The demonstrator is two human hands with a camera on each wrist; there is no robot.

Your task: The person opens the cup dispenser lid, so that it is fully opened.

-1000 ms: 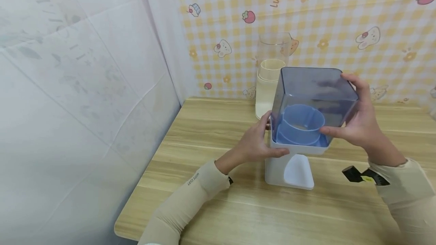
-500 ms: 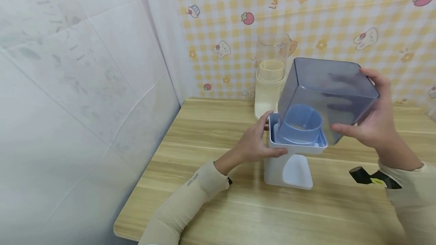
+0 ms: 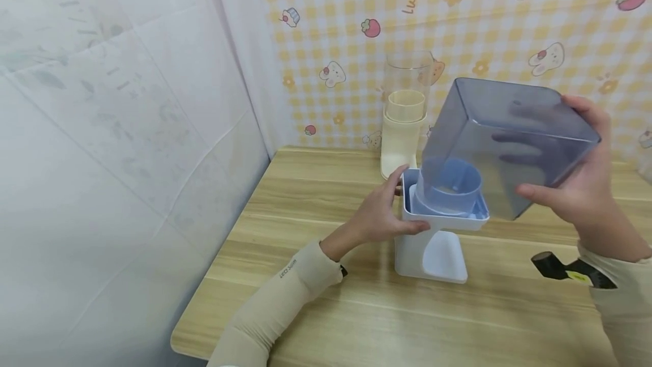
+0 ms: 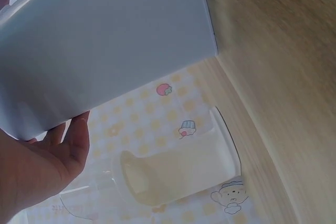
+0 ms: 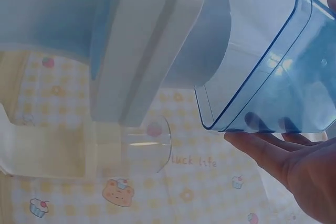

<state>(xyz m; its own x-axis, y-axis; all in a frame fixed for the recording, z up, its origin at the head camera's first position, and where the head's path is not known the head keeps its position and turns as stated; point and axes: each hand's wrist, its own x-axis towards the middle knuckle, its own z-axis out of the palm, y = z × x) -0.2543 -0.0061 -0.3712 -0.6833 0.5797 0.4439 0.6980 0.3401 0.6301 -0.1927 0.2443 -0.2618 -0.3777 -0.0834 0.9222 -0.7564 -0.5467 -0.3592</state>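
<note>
A white dispenser base (image 3: 411, 256) stands upright on the table, with a square rimmed top and a scooped tray at its foot. Inside that top sits a round blue collar (image 3: 450, 200). My left hand (image 3: 379, 217) grips the rim's left side, thumb in front; in the left wrist view, fingers (image 4: 77, 140) curl round the base's top end. Up and to the right, my right hand (image 3: 586, 186) holds a smoky, see-through square container (image 3: 514, 120), tilted. Its open end faces the collar in the right wrist view; whether they touch I cannot tell.
Behind the base, a cream dispenser (image 3: 396, 149) with a clear cylinder on top stands near the table's back edge. A yellow checked cloth (image 3: 336, 27) hangs behind the wooden table (image 3: 305, 203), and a white sheet (image 3: 127, 157) hangs along the left.
My right hand has lifted the container out of the base's rim and moved it right and slightly up, tilting it more. The left hand and base stay in place.
</note>
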